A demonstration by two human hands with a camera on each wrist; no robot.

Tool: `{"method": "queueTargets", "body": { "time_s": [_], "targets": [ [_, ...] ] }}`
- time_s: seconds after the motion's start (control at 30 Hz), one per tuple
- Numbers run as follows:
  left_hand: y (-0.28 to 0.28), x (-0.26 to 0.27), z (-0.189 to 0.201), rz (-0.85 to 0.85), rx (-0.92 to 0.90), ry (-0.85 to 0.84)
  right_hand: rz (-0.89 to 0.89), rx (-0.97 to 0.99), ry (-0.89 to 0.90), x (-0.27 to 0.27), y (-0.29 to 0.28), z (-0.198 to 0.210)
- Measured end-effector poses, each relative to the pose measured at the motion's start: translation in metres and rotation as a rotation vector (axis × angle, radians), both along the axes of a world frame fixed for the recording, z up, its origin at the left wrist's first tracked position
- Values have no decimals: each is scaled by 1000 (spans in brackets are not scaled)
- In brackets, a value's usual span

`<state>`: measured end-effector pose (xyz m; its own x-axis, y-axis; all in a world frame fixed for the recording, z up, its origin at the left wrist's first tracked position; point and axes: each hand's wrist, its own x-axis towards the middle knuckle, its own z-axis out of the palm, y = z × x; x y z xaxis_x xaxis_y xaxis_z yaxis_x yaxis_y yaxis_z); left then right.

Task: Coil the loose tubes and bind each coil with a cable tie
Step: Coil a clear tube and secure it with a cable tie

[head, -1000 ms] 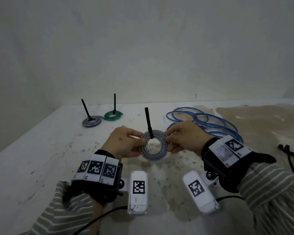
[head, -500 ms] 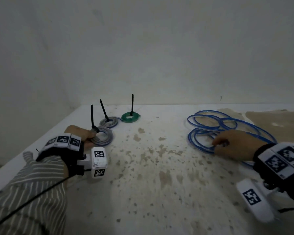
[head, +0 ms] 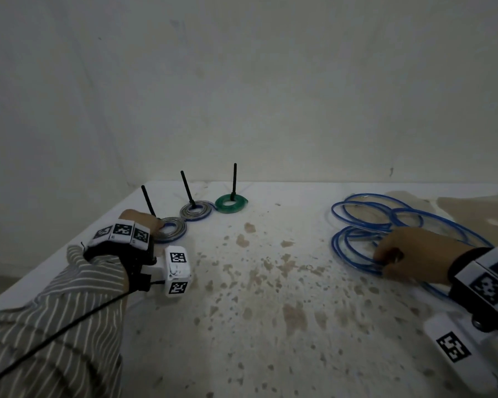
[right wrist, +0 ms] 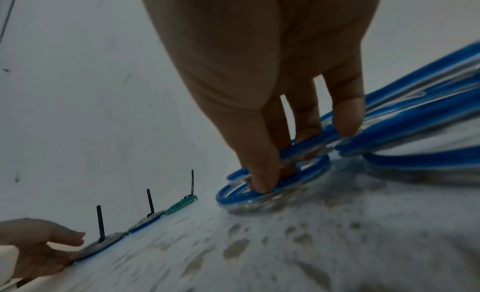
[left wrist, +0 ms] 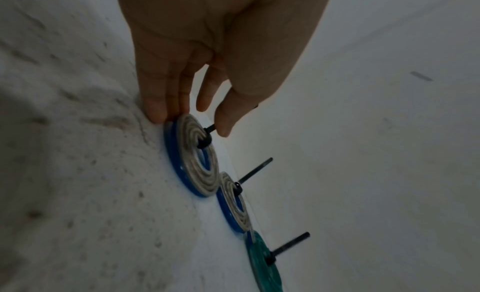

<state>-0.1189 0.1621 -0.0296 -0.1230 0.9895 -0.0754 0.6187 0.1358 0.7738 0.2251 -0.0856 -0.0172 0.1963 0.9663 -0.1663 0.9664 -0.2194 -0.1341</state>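
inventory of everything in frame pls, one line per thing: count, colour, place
bound coils: 3; two grey-and-blue, one green; in a row, far left of table, nearest one at the left hand.
cable ties: 3, black, one standing up from each coil.
loose tube: blue loops, how many tubes unclear, right side of table.
table: 1, white, stained.
wall: pale, behind table.
left hand: fingertips at nearest coil's edge.
right hand: fingers pinching a blue loop.
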Motion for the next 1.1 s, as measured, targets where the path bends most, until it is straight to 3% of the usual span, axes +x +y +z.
{"method": "queueTargets", "body": {
  "time_s": [0.17, 0.33, 0.43, 0.53, 0.7, 0.77, 0.87, 1.0, 1.1],
  "targets": [
    [-13, 31, 11, -84, 143, 80, -23, 182, 89, -4, -3, 18],
    [-87, 105, 35, -600, 203, -172, -4, 407, 141, -11, -12, 38],
    [-122, 139, 36, -846, 195, -311, -9, 595, 391, -17, -25, 50],
    [-148, 162, 31, -973, 170, -384, 23, 792, 685, -19, -38, 54],
    [-170, 171, 20, -872, 78, -522, 0, 959, 1074, -22, -46, 43],
    [-179, 169, 20, -868, -29, -678, -2, 927, 1101, -25, -44, 35],
    [-186, 166, 18, -785, -42, -813, 18, 848, 1062, -29, -39, 20],
    [-180, 160, 8, -594, 92, -746, 54, 832, 1008, -32, -37, 9],
    [-182, 155, 3, -673, 73, -646, 74, 879, 1132, -34, -37, 9]
  ]
}}
